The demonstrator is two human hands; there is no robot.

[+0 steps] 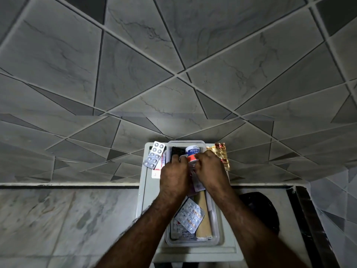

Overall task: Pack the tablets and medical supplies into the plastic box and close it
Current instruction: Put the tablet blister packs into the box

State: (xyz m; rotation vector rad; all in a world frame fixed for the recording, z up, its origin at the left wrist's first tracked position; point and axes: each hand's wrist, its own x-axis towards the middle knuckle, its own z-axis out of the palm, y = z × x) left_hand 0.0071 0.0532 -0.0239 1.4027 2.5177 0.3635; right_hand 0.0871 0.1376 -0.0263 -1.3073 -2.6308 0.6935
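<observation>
A clear plastic box [216, 219] lies open on a pale stool top [144, 190]. Inside it are a silver blister strip [190, 214], a tan flat packet [203, 215] and a dark item [177, 150] at the far end. My left hand [174, 176] and my right hand [210, 169] are both over the box's far half, fingers closed around a white, blue and red adhesive tape tub [192, 152]. A silver tablet strip [154, 154] lies outside the box on the left, over a white and red card [157, 171]. A gold foil strip [220, 153] lies outside on the right.
The stool stands against a grey tiled wall [173, 64]. A marble floor [58, 219] spreads to the left. A dark rounded object [260, 209] lies on the floor to the right of the stool. No lid can be made out.
</observation>
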